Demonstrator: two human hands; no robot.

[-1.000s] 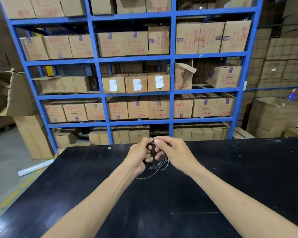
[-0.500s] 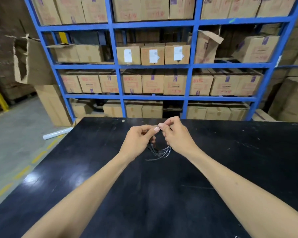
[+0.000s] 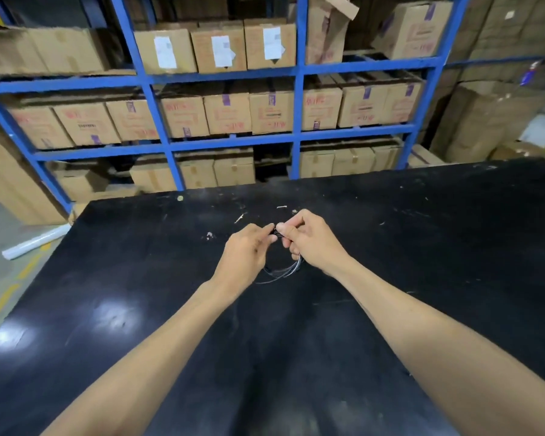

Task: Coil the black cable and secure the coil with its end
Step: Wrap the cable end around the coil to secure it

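A thin black cable (image 3: 280, 272) hangs as a small coil of several loops between my two hands, just above the black table (image 3: 139, 294). My left hand (image 3: 246, 253) pinches the top of the coil with thumb and forefinger. My right hand (image 3: 312, 240) pinches the same spot from the right, fingertips almost touching the left ones. A short dark piece of cable shows between the fingertips. The upper part of the coil is hidden by my fingers; only its lower arc is visible.
Small white scraps (image 3: 241, 217) lie on the table beyond my hands. Behind the far edge stands a blue rack (image 3: 298, 121) full of cardboard boxes. More cartons (image 3: 485, 121) are stacked at the right. A white roll (image 3: 35, 242) lies on the floor at left.
The camera has tilted down, so more of the table shows. Both hands stay pinched together at the coil's top, with the loops hanging lower and closer to the table.
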